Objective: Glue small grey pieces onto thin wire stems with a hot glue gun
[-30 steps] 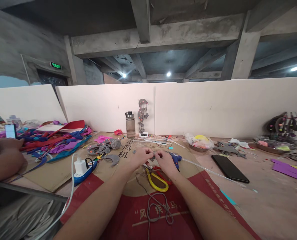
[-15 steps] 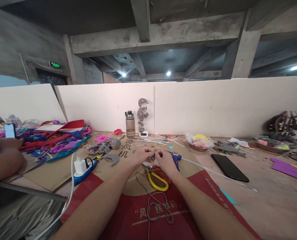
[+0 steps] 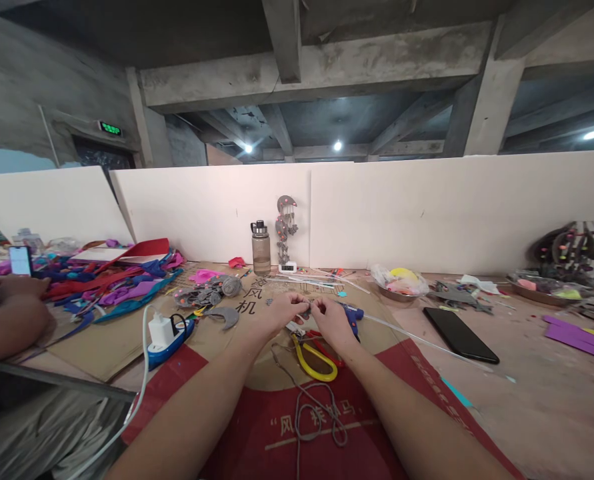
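Both hands meet over the cardboard sheet (image 3: pixel 267 367), fingertips pinched together. Between them sits a small grey felt piece (image 3: pixel 307 312), mostly covered by the fingers, so its shape is unclear. My left hand (image 3: pixel 287 312) grips it from the left and my right hand (image 3: pixel 331 320) from the right. Just below lie scissors with yellow handles (image 3: pixel 317 363) and a tool with red handles (image 3: pixel 327 347), partly under my right hand. A grey cord (image 3: pixel 321 407) runs in loose loops over the red print. Behind my right wrist rests a blue glue gun (image 3: pixel 354 317) with a clear glue stick (image 3: pixel 401 330).
Left stand a blue power strip (image 3: pixel 171 343) with a white plug, grey felt pieces (image 3: pixel 209 293) and a felt crescent (image 3: pixel 225 317). A bottle (image 3: pixel 261 250) is at the back. A black phone (image 3: pixel 461 335) lies right. At far left a co-worker's hand (image 3: pixel 19 313) is near coloured fabric.
My fingers shift slightly around the small felt piece, which shows less now. Otherwise my hands stay in place, and the things on the table lie as before.
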The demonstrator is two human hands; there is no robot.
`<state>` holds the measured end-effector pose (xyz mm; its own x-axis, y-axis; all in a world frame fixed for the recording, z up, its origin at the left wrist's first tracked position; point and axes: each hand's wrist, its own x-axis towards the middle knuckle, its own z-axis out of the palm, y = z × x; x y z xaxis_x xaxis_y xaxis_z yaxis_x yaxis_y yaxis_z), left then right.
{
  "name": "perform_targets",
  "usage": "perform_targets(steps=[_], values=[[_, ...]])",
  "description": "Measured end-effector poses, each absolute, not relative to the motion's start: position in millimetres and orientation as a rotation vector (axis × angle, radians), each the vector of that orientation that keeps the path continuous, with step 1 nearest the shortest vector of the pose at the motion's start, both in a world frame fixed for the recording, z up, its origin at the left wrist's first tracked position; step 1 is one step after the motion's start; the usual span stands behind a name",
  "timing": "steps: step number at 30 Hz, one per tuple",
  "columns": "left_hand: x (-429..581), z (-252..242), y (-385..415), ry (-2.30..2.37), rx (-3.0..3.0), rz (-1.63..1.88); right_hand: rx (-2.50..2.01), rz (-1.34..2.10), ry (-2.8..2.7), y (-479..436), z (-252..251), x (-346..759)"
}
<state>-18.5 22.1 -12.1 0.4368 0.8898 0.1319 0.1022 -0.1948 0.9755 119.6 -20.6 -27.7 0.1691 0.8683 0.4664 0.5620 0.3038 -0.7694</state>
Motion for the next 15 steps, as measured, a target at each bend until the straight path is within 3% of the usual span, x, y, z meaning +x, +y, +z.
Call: perform_targets(steps=[15], values=[[-18.6, -13.7, 23.7, 0.928, 1.675, 0.932, -1.372, 0.338, -1.503, -22.1, -25.9, 118.7]])
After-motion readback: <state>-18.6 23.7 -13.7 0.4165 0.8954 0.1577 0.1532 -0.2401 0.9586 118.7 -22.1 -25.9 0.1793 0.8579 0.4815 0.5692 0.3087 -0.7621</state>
